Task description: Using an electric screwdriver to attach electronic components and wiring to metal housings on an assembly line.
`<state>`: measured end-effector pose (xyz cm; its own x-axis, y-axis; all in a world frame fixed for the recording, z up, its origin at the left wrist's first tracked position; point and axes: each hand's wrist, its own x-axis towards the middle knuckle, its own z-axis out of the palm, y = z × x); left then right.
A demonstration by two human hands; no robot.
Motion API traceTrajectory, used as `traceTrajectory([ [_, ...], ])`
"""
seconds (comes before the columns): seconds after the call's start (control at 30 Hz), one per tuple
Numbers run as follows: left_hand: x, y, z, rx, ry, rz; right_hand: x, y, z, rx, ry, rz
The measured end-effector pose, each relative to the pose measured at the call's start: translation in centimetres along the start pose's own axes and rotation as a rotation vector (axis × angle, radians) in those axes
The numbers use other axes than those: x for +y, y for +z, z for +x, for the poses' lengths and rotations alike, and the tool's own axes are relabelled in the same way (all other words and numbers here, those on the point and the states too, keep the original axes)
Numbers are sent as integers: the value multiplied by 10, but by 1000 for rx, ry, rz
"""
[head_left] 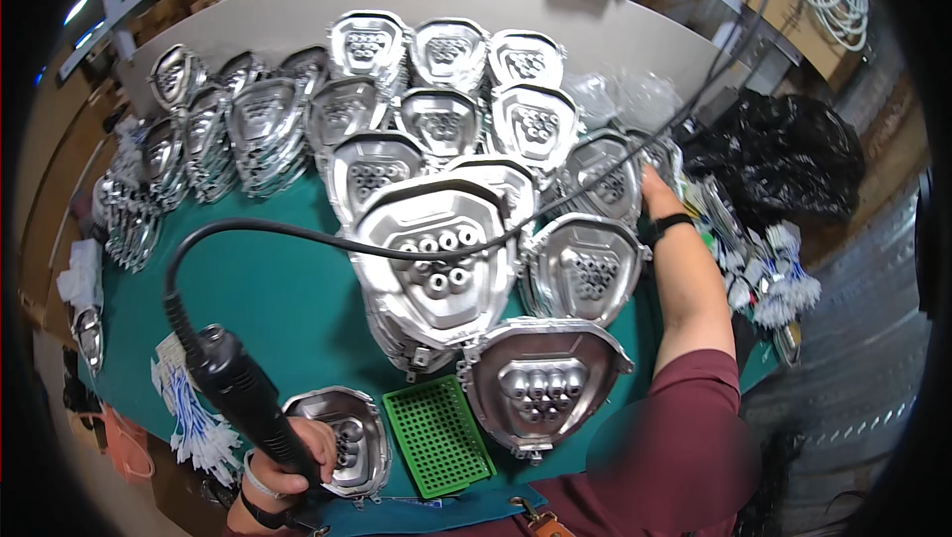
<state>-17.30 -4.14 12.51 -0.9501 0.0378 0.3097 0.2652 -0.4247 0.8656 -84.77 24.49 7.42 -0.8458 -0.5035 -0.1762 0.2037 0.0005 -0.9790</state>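
The left hand (276, 477) is closed around the lower end of a black corded tool (236, 383), while the right hand (656, 192) reaches far forward to the metal shells (607, 175), its fingers partly hidden, so I cannot tell how far open it is or whether it has hold of one. Just right of the left hand lies a green basket (436, 438), its holed floor showing and its long sides running away from the person, leaning slightly left. A black plastic bag (778, 155) sits to the right of the right hand, its contents hidden. The tool slants from its cable end, beyond and left of the left hand, down toward the person; its tip is out of sight. Its cable (297, 230) arcs up and across toward the right hand, passing in front of the big stacked shell (436, 269). Under the left hand's fingers is another shell (372, 438). Bare green desk (268, 279) stretches beyond the left hand to the stacks, a pale panel (615, 36) rises past the far edge, and the near edge runs close to the person's body.
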Motion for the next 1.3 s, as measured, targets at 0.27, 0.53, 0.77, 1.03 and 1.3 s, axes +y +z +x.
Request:
traceTrajectory([
  [0.27, -11, -10, 4, -27, 29, 8, 22, -139, 33, 324, -159, -680],
  [0.53, -4, 0, 2, 42, -13, 37, 23, -44, -20, 183, 76, -182],
  [0.77, -6, -3, 5, 23, -14, 7, -11, -17, -46, 200, 64, 47],
  [1.03, -4, 0, 3, 50, -15, 9, -62, 14, -70, 464, -25, -270],
  [1.3, -2, 18, 8, 112, 31, 86, -108, -22, -150, 543, -61, -91],
])
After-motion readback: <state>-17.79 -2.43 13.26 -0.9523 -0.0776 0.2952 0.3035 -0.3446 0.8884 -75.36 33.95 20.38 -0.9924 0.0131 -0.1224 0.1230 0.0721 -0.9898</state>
